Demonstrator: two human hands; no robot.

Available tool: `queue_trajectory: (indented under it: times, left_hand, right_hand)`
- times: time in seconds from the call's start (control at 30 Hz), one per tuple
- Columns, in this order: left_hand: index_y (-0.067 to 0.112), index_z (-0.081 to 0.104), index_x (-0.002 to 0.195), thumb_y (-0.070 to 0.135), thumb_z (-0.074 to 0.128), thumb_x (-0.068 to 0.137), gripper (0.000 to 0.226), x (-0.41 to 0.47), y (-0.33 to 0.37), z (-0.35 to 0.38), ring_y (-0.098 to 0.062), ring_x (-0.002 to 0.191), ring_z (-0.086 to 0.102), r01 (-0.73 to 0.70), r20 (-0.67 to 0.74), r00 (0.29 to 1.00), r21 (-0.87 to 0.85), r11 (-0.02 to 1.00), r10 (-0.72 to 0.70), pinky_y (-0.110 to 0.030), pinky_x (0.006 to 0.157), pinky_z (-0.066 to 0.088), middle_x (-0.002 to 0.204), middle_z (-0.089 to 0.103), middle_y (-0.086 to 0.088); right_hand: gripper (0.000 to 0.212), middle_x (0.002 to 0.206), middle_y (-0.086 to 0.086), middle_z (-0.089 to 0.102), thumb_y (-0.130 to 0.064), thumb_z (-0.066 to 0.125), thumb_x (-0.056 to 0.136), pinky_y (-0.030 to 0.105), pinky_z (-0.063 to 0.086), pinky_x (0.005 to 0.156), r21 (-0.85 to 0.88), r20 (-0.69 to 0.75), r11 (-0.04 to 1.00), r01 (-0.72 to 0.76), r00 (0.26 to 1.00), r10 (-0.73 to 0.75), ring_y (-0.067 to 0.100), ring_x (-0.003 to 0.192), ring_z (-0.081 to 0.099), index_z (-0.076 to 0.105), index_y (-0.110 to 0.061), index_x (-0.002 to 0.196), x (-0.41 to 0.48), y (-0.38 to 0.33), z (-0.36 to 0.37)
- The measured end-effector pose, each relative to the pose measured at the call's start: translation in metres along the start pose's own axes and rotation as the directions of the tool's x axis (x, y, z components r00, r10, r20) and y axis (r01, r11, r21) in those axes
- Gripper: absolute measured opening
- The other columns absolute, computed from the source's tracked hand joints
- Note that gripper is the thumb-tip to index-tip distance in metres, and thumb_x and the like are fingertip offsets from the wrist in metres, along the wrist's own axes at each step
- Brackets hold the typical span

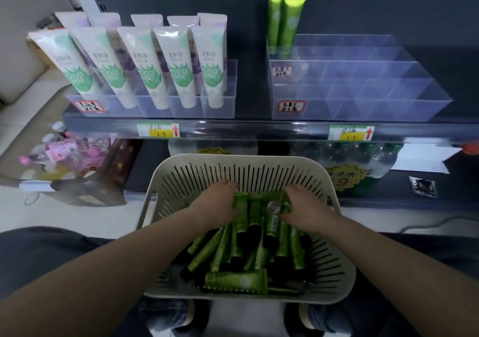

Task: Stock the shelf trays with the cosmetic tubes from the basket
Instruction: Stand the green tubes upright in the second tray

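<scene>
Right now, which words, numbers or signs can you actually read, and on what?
"6": yellow starburst sign under the shelf; other characters blurred.
Red up arrows: both shelf price tags; prices blurred.
White tubes: brand print unreadable.
Red-bordered tray labels: handwriting illegible.
Barcode sticker on a basket tube: too small.

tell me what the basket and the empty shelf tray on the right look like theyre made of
Basket: looks like matte cream moulded plastic, judging by its evenly slotted walls and rounded rim. Tray: probably clear acrylic or hard plastic with a glossy finish, since the dividers and dark shelf show through its walls.
</scene>
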State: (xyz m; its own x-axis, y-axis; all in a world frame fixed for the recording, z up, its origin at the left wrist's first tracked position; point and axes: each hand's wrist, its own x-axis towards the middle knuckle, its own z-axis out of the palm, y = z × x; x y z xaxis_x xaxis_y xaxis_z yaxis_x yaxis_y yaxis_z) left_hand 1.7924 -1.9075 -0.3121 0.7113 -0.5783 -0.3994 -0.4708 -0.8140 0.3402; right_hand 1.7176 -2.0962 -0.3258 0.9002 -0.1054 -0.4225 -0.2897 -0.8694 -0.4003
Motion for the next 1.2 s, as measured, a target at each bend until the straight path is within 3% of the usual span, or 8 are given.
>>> queue_trajectory:
  times: [0.27, 0.4, 0.67, 0.77, 0.87, 0.97, 1.1, 1.2]
  left_hand:
    - [0.009, 0.046, 0.128, 0.019, 0.058, 0.087, 0.044, 0.039, -0.017, 0.029, -0.024, 0.119, 0.047, 0.083, 0.103, 0.992, -0.056, 0.995, -0.077, -0.029, 0.095, 0.040, 0.130, 0.049, -0.011]
    - [0.008, 0.056, 0.114, 0.019, 0.057, 0.088, 0.028, 0.061, -0.023, 0.042, -0.024, 0.109, 0.054, 0.139, 0.121, 0.985, -0.096, 0.986, -0.127, -0.030, 0.089, 0.044, 0.118, 0.058, -0.012]
    - [0.005, 0.048, 0.125, 0.029, 0.058, 0.091, 0.043, 0.090, -0.021, 0.069, -0.026, 0.118, 0.049, 0.222, 0.082, 0.974, -0.188, 0.957, -0.210, -0.033, 0.098, 0.042, 0.129, 0.051, -0.013]
    - [0.005, 0.040, 0.135, 0.031, 0.062, 0.088, 0.058, 0.094, -0.020, 0.076, -0.027, 0.128, 0.040, 0.264, 0.061, 0.965, -0.246, 0.933, -0.257, -0.033, 0.106, 0.035, 0.141, 0.038, -0.013]
    - [0.004, 0.038, 0.137, 0.030, 0.067, 0.084, 0.066, 0.095, -0.020, 0.080, -0.027, 0.131, 0.036, 0.292, 0.043, 0.955, -0.313, 0.904, -0.293, -0.031, 0.110, 0.031, 0.145, 0.032, -0.014]
    - [0.002, 0.039, 0.137, 0.030, 0.070, 0.081, 0.070, 0.097, -0.021, 0.083, -0.027, 0.131, 0.036, 0.314, 0.042, 0.946, -0.349, 0.883, -0.320, -0.030, 0.109, 0.031, 0.144, 0.032, -0.015]
    - [0.001, 0.041, 0.134, 0.030, 0.072, 0.079, 0.069, 0.098, -0.024, 0.084, -0.027, 0.129, 0.038, 0.321, 0.043, 0.943, -0.379, 0.868, -0.330, -0.030, 0.106, 0.034, 0.140, 0.036, -0.015]
    - [0.002, 0.041, 0.134, 0.028, 0.073, 0.079, 0.069, 0.097, -0.024, 0.083, -0.027, 0.129, 0.037, 0.327, 0.045, 0.940, -0.393, 0.860, -0.337, -0.029, 0.105, 0.034, 0.140, 0.035, -0.015]
  right_hand:
    - [0.012, 0.093, 0.003, 0.059, -0.019, 0.062, 0.081, 0.032, 0.050, 0.076, 0.042, 0.017, 0.999, -0.031, 0.999, 0.030, 0.019, 0.089, 0.058, 0.057, -0.015, 0.091, 0.044, 0.016, 0.021]
    - [0.019, 0.091, 0.004, 0.061, -0.024, 0.063, 0.080, 0.035, 0.054, 0.075, 0.085, 0.020, 0.991, -0.103, 0.995, 0.101, 0.020, 0.083, 0.059, 0.058, -0.014, 0.096, 0.063, 0.018, 0.032]
    - [0.018, 0.095, 0.008, 0.064, -0.017, 0.065, 0.080, 0.034, 0.053, 0.077, 0.194, -0.009, 0.950, -0.244, 0.968, 0.250, 0.023, 0.087, 0.061, 0.061, -0.009, 0.096, 0.082, 0.027, 0.049]
    - [0.014, 0.095, 0.007, 0.059, -0.008, 0.062, 0.082, 0.025, 0.043, 0.071, 0.278, -0.061, 0.923, -0.267, 0.954, 0.294, 0.021, 0.090, 0.057, 0.054, -0.008, 0.094, 0.086, 0.026, 0.054]
    - [0.029, 0.099, 0.008, 0.057, -0.008, 0.064, 0.081, 0.022, 0.039, 0.069, 0.378, -0.082, 0.881, -0.285, 0.937, 0.339, 0.022, 0.094, 0.057, 0.052, -0.005, 0.107, 0.089, 0.025, 0.057]
    - [0.043, 0.101, 0.005, 0.056, -0.012, 0.069, 0.075, 0.026, 0.045, 0.074, 0.415, -0.045, 0.842, -0.345, 0.916, 0.398, 0.023, 0.098, 0.057, 0.050, -0.007, 0.114, 0.092, 0.024, 0.061]
    - [0.035, 0.098, 0.004, 0.061, -0.017, 0.068, 0.070, 0.036, 0.050, 0.086, 0.409, 0.010, 0.841, -0.354, 0.923, 0.384, 0.022, 0.095, 0.059, 0.057, -0.014, 0.104, 0.095, 0.023, 0.062]
    - [0.027, 0.091, -0.003, 0.055, -0.018, 0.067, 0.074, 0.029, 0.048, 0.077, 0.373, 0.032, 0.874, -0.311, 0.946, 0.323, 0.017, 0.089, 0.056, 0.055, -0.025, 0.097, 0.095, 0.023, 0.061]
